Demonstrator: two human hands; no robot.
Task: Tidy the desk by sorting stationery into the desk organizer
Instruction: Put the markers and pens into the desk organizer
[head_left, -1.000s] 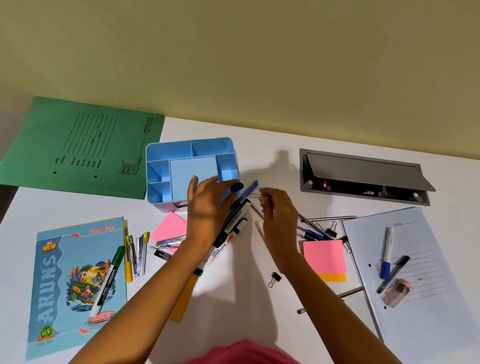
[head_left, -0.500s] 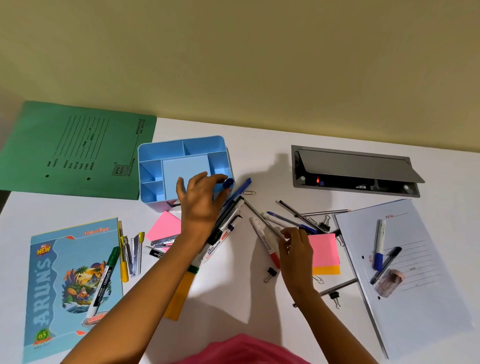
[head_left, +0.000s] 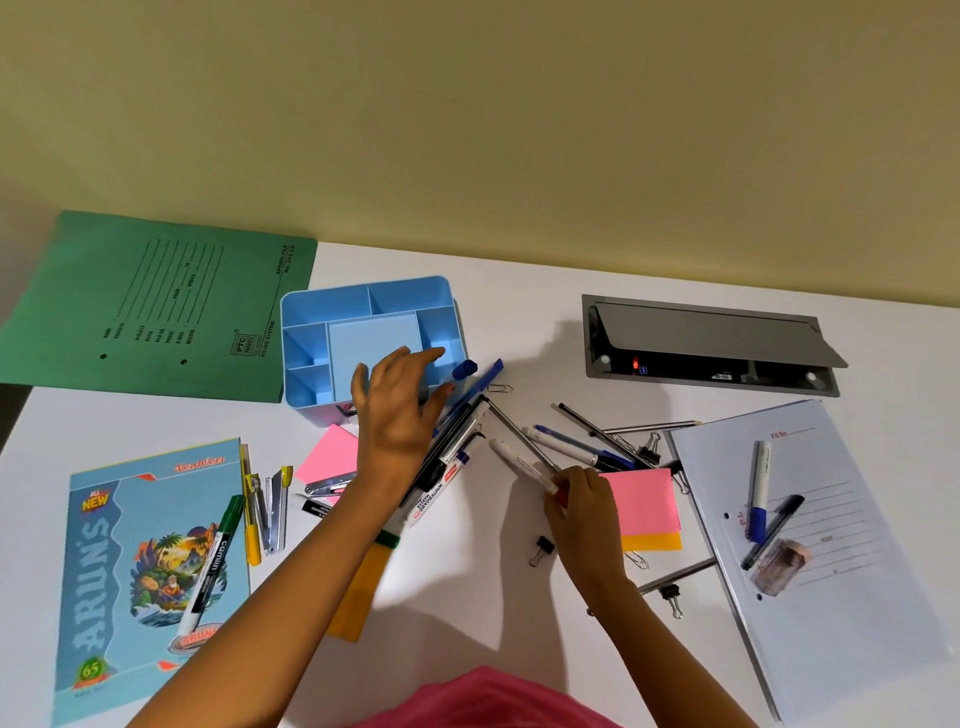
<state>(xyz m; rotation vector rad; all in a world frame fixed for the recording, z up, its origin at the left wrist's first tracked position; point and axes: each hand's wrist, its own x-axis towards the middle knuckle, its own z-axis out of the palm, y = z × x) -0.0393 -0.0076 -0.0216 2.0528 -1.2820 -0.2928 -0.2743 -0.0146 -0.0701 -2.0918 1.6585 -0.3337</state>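
Observation:
The light blue desk organizer (head_left: 363, 287) stands at the back middle of the white desk, and its compartments look empty. My left hand (head_left: 397, 421) rests just in front of it, holding a bundle of pens and markers (head_left: 457, 441) that slants under the palm, with a blue pen tip pointing at the organizer's right corner. My right hand (head_left: 587, 514) lies lower right, its fingers closed on the red-capped end of a white marker (head_left: 519, 462) lying on the desk.
Loose pens (head_left: 582, 447) and binder clips (head_left: 543, 548) lie around the right hand, next to pink sticky notes (head_left: 644, 499). A white file (head_left: 831, 571) with markers is at right, a grey cable box (head_left: 701, 338) behind. At left lie a green folder (head_left: 156, 306) and a notebook (head_left: 130, 571).
My right hand left the bundle and moved down and right onto the white red-capped marker. My left hand kept the bundle beside the organizer.

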